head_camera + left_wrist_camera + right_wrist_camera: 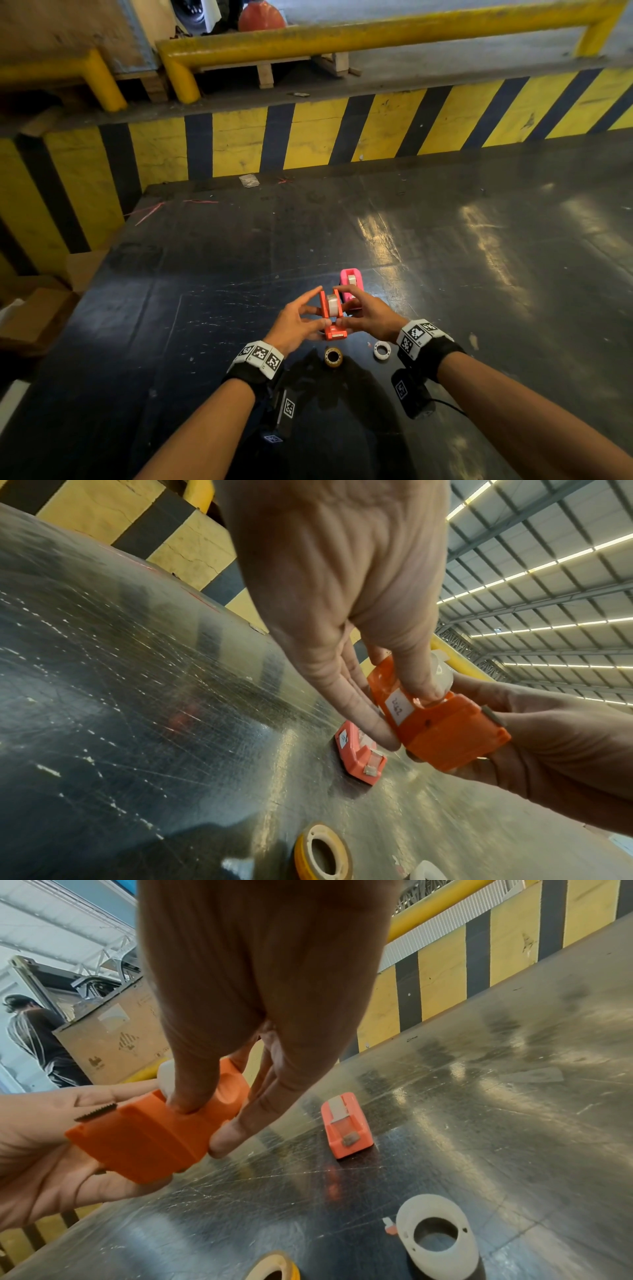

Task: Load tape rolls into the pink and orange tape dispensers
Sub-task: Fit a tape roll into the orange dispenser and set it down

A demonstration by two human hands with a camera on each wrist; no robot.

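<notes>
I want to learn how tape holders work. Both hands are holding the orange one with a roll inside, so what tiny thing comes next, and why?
Probably pull the tape end forward to the toothed cutter. The orange dispenser already has a roll seated, both thumbs rest by it, and no tape shows on the cutter, unlike the pink dispenser.

Head view: high, looking forward and down over both forearms across the dark counter toward its far edge at the striped wall. Left wrist view: very close, along the left hand, facing the counter's far edge and the roof. Right wrist view: very close, along the right hand, facing the far edge. All three share the orange dispenser and the pink dispenser.
</notes>
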